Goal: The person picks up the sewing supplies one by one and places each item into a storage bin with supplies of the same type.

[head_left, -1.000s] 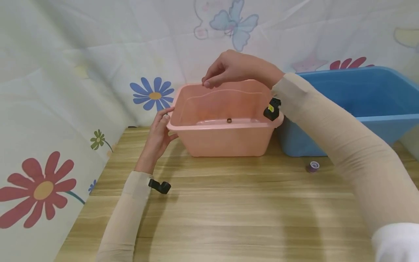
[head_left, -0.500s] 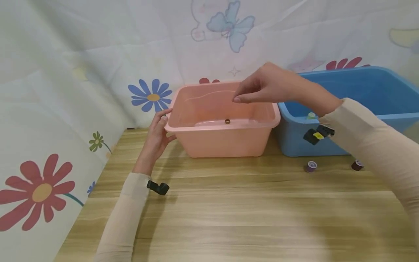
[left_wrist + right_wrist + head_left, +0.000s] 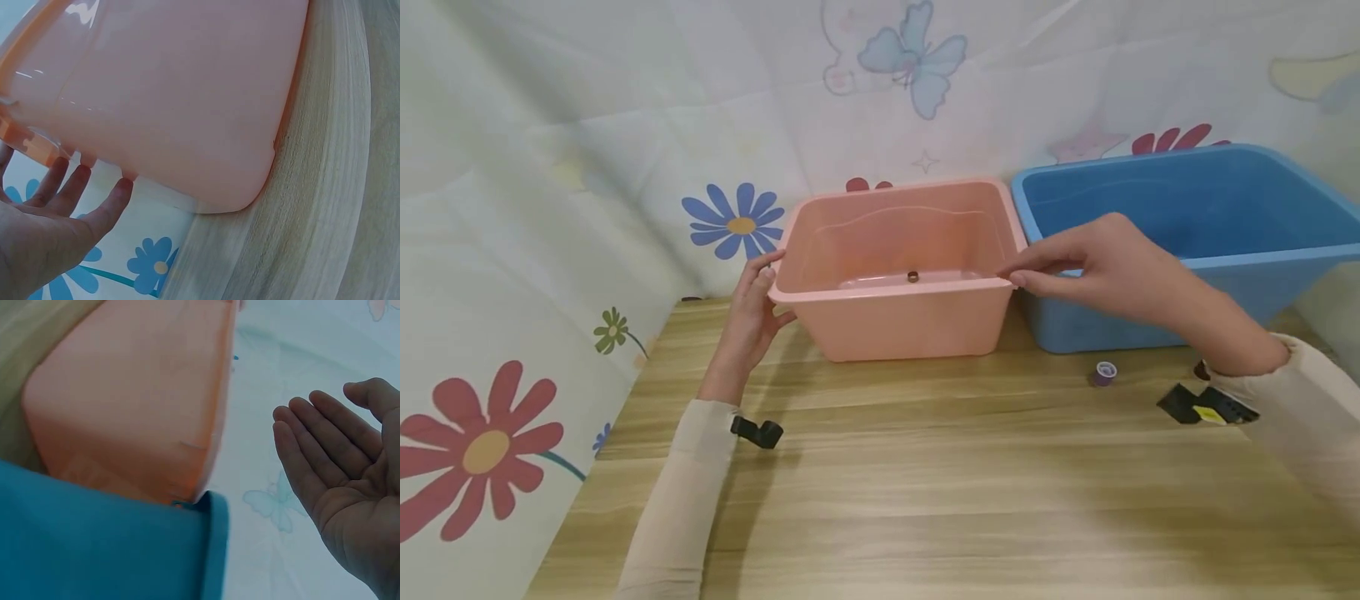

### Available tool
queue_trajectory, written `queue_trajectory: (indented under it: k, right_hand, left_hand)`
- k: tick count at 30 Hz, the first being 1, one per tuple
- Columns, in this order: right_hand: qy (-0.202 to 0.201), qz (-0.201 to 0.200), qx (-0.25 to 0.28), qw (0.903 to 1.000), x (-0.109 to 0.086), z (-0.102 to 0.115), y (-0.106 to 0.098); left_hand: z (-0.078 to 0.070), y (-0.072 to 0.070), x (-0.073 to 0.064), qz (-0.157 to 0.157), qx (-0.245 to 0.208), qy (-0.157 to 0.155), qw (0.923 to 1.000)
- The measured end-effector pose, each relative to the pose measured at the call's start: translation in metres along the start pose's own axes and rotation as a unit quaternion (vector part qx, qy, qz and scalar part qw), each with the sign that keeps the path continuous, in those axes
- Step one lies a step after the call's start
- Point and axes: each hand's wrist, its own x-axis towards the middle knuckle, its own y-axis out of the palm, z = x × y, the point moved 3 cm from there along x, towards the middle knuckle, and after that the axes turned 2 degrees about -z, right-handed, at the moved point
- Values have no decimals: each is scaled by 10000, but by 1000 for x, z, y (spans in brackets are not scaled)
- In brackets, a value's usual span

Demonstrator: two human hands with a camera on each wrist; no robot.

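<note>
Apparently the step in hand is steadying the pink tub (image 3: pixel 898 327): the left hand (image 3: pixel 749 315) holds its left end, fingers spread against the side. The right hand (image 3: pixel 1108 265), fingers straight and holding nothing, hovers near its right corner. A small brown piece (image 3: pixel 913 277) lies inside; a purple piece (image 3: pixel 1103 374) sits before the blue tub (image 3: pixel 1075 321). Fetching that, likely next, calls for a fingertip pinch.

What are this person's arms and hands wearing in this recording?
The left sleeve and right sleeve are pale beige. Each wrist carries a small black device, the right one with a yellow patch. The left hand and right hand are ungloved.
</note>
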Motion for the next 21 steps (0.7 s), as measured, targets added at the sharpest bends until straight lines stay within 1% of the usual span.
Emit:
queue_trajectory:
  k: [4,10,13,16,18,21]
  right_hand:
    - [-3,-91,-12,10000,-25,-9,10]
    - [-77,-63,-119,9999,-56,-27,32]
    - [-225,59,-235,9995,-71,-36,43]
    - [-280,273,-434,9983,-86,-42,51]
    - [-144,413,-514,9977,-96,-46,54]
    - [260,498,-494,9972,-109,-54,57]
  left_hand:
    - [1,-1,0,-10,0,18,10000]
    - [3,-1,-1,-52,9,-9,10000]
    - [3,0,-2,-49,-10,-10,10000]
    - [3,1,-2,-37,-26,3,10000]
    - [2,1,-2,-36,-23,26,10000]
    - [1,1,0,-53,1,55,10000]
